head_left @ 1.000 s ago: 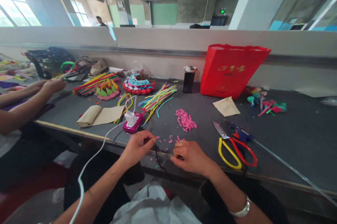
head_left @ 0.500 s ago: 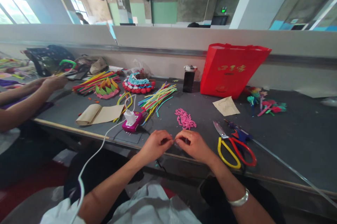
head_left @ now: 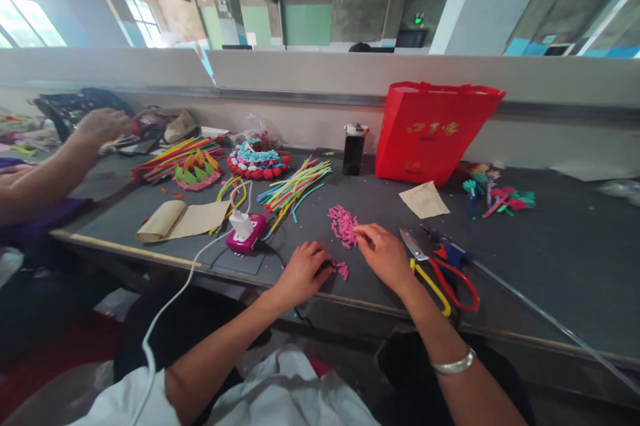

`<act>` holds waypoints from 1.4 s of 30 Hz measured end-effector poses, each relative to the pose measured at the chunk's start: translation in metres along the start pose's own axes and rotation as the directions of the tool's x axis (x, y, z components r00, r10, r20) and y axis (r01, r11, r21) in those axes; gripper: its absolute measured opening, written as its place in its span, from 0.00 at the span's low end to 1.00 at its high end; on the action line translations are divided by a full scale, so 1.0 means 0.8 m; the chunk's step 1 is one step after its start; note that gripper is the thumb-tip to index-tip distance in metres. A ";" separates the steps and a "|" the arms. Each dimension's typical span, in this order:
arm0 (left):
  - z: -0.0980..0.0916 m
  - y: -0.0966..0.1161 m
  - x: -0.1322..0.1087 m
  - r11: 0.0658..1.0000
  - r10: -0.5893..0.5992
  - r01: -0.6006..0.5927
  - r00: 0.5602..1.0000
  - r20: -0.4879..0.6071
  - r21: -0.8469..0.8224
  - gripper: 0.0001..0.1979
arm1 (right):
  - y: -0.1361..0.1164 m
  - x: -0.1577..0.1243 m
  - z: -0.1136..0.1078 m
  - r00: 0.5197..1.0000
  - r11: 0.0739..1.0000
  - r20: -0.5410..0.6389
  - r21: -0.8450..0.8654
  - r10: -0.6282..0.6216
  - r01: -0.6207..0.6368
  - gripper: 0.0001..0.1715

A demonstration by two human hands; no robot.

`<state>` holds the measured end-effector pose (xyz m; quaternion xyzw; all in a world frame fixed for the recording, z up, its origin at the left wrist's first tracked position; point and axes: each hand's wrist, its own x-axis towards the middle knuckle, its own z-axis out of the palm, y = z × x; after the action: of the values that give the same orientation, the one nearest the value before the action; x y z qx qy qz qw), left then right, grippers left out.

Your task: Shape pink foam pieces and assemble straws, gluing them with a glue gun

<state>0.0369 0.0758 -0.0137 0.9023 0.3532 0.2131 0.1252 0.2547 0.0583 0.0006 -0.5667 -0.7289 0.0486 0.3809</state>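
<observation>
Pink pieces (head_left: pixel 341 221) suit a light pinch: right hand (head_left: pixel 383 254) narrow at their four o'clock, left hand (head_left: pixel 303 273) curled at seven, both holds unclear.

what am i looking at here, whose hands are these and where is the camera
There is no machine here. You see a person's own two bare hands, from one camera worn on the head, looking forward and down.

The right hand has its fingertips at the edge of a pile of pink pieces. The left hand is beside a smaller pink cluster. Whether either holds a piece, I can't tell.

On the dark table also lie scissors and coloured sticks, and a red bag stands behind. The hand at far left is another person's.
</observation>
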 end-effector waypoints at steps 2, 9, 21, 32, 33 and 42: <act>0.001 -0.003 -0.013 0.998 -0.003 0.004 1.000 -0.008 0.063 0.09 | -0.013 -0.008 0.002 0.996 0.999 0.073 -0.006 -0.049 0.050 0.13; -0.003 -0.004 -0.041 0.989 0.072 -0.070 0.997 -0.012 0.133 0.13 | -0.036 -0.023 0.026 0.959 0.985 0.247 -0.065 -0.139 0.159 0.10; -0.007 0.002 -0.141 0.956 0.217 -0.214 0.976 0.010 0.201 0.14 | -0.044 -0.027 0.032 0.933 0.959 0.306 -0.146 -0.189 0.242 0.08; -0.014 0.014 -0.112 0.971 0.237 -0.237 0.950 -0.203 0.023 0.13 | -0.069 -0.051 0.022 0.909 0.950 0.378 -0.179 -0.173 0.255 0.12; -0.013 0.015 -0.106 0.974 0.223 -0.226 0.947 -0.231 0.017 0.12 | -0.067 -0.055 0.022 0.918 0.957 0.363 -0.172 -0.157 0.232 0.14; -0.005 0.019 -0.051 1.000 0.011 -0.013 0.977 -0.213 -0.008 0.10 | -0.055 -0.070 0.021 0.936 0.955 0.327 -0.210 -0.132 0.208 0.15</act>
<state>0.0171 0.0374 -0.0166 0.8758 0.3581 0.3108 0.0897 0.2131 0.0005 -0.0172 -0.5284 -0.8267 0.0143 0.1929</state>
